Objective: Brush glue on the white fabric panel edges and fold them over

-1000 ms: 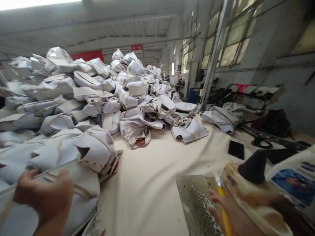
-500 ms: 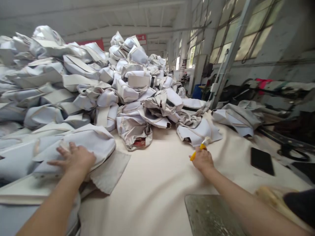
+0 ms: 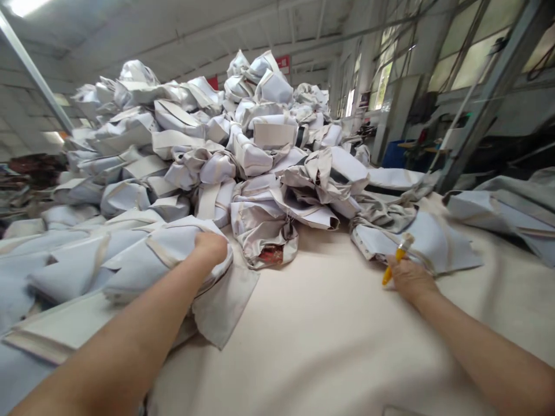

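My left hand [image 3: 211,248] is curled at the right end of a white sewn fabric piece [image 3: 160,245] with a beige strip, on the left stack. Its fingertips are hidden beyond the back of the hand. In my right hand [image 3: 411,280] is a brush [image 3: 396,259] with a yellow handle and pale bristles, tilted up. That hand is at the near edge of another white fabric piece [image 3: 446,242] lying on the right of the table. A thin grey flap [image 3: 225,303] hangs from the left stack beneath my left hand.
A tall heap of white and beige sewn pieces [image 3: 182,141] rises behind the cream-coloured table [image 3: 303,323]. A crumpled piece [image 3: 262,228] with a reddish patch lies at the heap's front. More fabric [image 3: 511,208] lies at the right, near a metal post [image 3: 485,95].
My left hand has gone from spread flat on the piece to curled at its right end. My right hand has moved the brush to the right-hand fabric piece. The view has turned left.
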Demonstrator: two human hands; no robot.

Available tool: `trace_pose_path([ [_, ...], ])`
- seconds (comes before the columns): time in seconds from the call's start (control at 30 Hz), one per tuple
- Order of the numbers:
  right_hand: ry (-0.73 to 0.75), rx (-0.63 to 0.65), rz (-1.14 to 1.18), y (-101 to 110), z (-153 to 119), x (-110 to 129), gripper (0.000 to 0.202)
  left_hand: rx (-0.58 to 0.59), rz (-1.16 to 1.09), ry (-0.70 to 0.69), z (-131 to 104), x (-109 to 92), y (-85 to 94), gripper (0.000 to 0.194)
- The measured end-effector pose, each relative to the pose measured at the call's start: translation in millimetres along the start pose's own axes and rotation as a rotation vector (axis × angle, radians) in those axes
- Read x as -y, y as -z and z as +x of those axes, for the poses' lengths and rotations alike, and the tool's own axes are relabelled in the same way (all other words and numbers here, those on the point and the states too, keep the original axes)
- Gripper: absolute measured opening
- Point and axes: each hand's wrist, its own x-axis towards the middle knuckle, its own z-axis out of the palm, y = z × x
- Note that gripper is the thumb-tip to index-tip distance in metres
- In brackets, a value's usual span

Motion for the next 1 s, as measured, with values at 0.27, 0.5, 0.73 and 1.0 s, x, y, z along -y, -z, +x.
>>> trace_pose_path([
  [0.27,0.043,-0.021,0.065,19,-30,45,0.02,-0.136,0.133,-0.345,58,-129,-8.4,0.047],
  [0.5,-0.043,0.034,0.105,17,-35,60,0.017,-0.141,0.114,-0.401,121,-197,-5.4,0.038],
  [0.73,-0.142,0.026,0.221,37,-27,45,0.02,-0.179,0.032,-0.384,102,-218,18.0,0.024],
  [1.0,-0.384,-0.267,0.529,82,-53,19,0.023,-0.379,-0.037,-0.553,-61,-185,71.0,0.025],
])
